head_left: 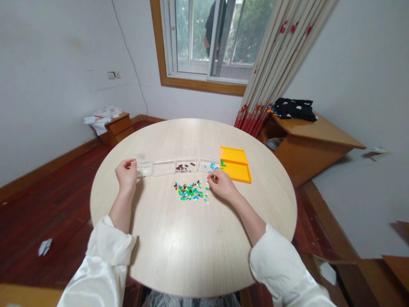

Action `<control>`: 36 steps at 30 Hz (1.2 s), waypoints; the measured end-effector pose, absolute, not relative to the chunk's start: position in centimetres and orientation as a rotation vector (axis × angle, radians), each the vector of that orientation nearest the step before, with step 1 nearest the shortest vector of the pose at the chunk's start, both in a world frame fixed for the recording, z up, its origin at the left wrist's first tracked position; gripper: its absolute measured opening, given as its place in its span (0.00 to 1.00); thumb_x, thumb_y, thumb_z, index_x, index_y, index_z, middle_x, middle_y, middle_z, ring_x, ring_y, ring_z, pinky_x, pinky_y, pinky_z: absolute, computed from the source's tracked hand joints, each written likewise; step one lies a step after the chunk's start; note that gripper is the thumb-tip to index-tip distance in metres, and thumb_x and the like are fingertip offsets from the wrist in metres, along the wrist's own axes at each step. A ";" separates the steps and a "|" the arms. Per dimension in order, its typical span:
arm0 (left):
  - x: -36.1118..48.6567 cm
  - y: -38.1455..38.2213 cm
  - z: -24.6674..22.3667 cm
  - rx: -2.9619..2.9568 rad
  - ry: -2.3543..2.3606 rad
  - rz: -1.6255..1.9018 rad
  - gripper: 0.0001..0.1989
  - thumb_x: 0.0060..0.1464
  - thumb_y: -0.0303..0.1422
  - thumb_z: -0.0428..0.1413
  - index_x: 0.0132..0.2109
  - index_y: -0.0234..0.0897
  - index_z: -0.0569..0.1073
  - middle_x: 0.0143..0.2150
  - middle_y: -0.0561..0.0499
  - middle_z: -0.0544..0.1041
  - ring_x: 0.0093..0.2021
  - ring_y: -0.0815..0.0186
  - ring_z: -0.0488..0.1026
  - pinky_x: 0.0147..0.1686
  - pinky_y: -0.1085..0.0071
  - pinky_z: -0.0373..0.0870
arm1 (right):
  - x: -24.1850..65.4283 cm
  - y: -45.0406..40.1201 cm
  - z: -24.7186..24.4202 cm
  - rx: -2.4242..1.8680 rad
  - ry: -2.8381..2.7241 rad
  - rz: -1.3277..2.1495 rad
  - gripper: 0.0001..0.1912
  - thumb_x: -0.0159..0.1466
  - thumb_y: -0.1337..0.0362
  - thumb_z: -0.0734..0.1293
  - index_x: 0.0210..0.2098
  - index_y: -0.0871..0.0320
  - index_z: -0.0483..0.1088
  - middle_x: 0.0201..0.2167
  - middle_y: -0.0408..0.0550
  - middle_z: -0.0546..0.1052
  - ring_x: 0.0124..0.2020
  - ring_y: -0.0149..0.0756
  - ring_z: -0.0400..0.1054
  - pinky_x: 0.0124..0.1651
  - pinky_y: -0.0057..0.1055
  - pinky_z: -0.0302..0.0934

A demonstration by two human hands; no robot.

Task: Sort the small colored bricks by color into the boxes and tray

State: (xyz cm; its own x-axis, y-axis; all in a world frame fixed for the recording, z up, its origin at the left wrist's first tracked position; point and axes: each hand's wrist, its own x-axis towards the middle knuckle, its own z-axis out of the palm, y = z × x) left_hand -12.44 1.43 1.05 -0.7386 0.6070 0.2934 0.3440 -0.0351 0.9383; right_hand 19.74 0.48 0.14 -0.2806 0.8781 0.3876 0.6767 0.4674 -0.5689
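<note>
My left hand (126, 174) is raised at the left end of a row of clear plastic boxes, its fingers pinched together beside the leftmost clear box (145, 169). Whatever it holds is too small to make out. My right hand (221, 184) pinches thumb and fingers just right of a loose pile of small building bricks (191, 190), coloured green, blue, brown and pale yellow. What lies in that pinch is unclear. Another clear box contains brown bricks (184, 167). Blue bricks (212, 166) lie in the clear box behind my right hand. Green bricks (223, 163) sit at an open yellow box (245, 172).
Everything stands on a round pale wooden table (191, 243). Behind it are a window (191, 38) and a curtain (275, 59). A wooden cabinet (319, 136) with black cloth (295, 108) stands at right, a small drawer unit (119, 128) at left. A person (211, 30) shows outside the window.
</note>
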 end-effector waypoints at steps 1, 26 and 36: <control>-12.4 1.4 1.0 1.026 2.025 1.854 0.07 0.43 0.30 0.52 0.31 0.33 0.72 0.25 0.53 0.69 0.25 0.70 0.63 0.27 0.73 0.60 | 19.7 0.4 0.2 -1.319 -2.061 0.369 0.06 0.53 0.72 0.62 0.25 0.58 0.69 0.26 0.44 0.71 0.29 0.32 0.63 0.36 0.29 0.57; -3.4 -1.6 0.6 2.057 1.364 1.424 0.09 0.49 0.32 0.56 0.39 0.36 0.76 0.35 0.48 0.76 0.35 0.66 0.70 0.35 0.70 0.67 | 17.6 -0.6 -0.3 -1.106 -1.872 0.765 0.05 0.59 0.68 0.62 0.28 0.59 0.69 0.25 0.44 0.74 0.27 0.31 0.69 0.34 0.28 0.62; -1.1 -2.5 0.0 2.232 1.089 1.196 0.06 0.52 0.29 0.55 0.37 0.37 0.76 0.36 0.47 0.75 0.39 0.64 0.70 0.41 0.67 0.67 | 16.5 -1.3 -0.7 -0.979 -1.897 0.903 0.03 0.60 0.66 0.62 0.31 0.58 0.67 0.27 0.43 0.75 0.31 0.31 0.70 0.37 0.28 0.63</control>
State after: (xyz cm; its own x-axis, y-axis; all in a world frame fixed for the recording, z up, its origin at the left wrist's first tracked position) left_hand -1.11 -2.46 -0.05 0.3362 0.7795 0.5286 0.4536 -0.6259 0.6345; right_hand 16.55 -1.34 -0.69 -0.3796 0.8666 0.3239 0.2948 0.4452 -0.8455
